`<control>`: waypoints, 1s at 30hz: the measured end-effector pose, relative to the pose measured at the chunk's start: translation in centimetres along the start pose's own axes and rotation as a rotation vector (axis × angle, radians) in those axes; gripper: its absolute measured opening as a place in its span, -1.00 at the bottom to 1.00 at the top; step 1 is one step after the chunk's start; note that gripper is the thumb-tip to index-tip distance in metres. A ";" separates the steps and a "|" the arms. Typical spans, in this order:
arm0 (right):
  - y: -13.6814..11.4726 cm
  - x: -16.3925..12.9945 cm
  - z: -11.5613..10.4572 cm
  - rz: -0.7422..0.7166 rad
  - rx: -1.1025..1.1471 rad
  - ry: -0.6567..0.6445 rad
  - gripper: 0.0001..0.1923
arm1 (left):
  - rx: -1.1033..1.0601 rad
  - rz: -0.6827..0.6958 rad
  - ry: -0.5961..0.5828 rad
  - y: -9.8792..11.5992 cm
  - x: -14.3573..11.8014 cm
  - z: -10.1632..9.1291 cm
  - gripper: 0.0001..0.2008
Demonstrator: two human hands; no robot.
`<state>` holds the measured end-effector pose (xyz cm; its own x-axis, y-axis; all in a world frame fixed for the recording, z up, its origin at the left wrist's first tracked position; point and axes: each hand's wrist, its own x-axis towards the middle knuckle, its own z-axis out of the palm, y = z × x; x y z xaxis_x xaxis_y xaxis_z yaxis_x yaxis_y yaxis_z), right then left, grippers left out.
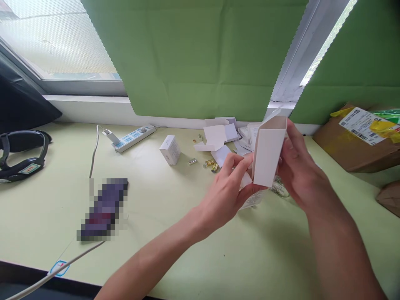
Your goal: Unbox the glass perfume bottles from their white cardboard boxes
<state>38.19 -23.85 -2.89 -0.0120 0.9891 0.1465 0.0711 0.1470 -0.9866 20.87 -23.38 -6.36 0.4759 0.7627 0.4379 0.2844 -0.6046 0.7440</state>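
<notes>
A small white carton (268, 152) is held upright above the pale green table (156, 200), the left hand (228, 189) pinching its lower flap and the right hand (296, 166) clamped on its far side, so the step in hand looks like folding the box into shape. Tucking the bottom flap likely calls for a steady right grip while the left fingers press in. More folded white boxes (223, 135) and small gold pieces (211, 164) lie just behind; open tabletop lies left, toward the power strip (133, 137).

Nothing reads clearly — the white shipping label (359, 124) on the brown cardboard parcel (350, 152) shows only barcodes and print too small to make out.
</notes>
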 end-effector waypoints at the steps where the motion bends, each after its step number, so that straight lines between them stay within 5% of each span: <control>1: -0.3 0.0 -0.5 -0.004 0.015 -0.006 -0.40 | -0.013 0.002 0.001 -0.1 0.1 -0.1 -0.65; 9: -1.3 -0.2 -2.7 0.012 0.161 -0.054 -0.61 | -0.078 0.049 -0.015 -0.7 0.6 -0.7 -0.63; 18: -1.0 -0.5 -3.6 -0.049 0.072 0.033 -0.45 | -0.108 0.082 -0.001 -0.9 0.7 -0.9 -0.49; 30: -1.0 -1.1 -4.4 -0.150 -0.104 0.118 -0.56 | -0.151 0.081 0.033 -0.9 0.6 -0.7 -0.48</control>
<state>42.51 -25.06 -1.78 0.0862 0.9485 0.3050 0.1795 0.2863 -0.9412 20.33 -22.19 -6.38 0.4639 0.7216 0.5139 0.1165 -0.6247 0.7721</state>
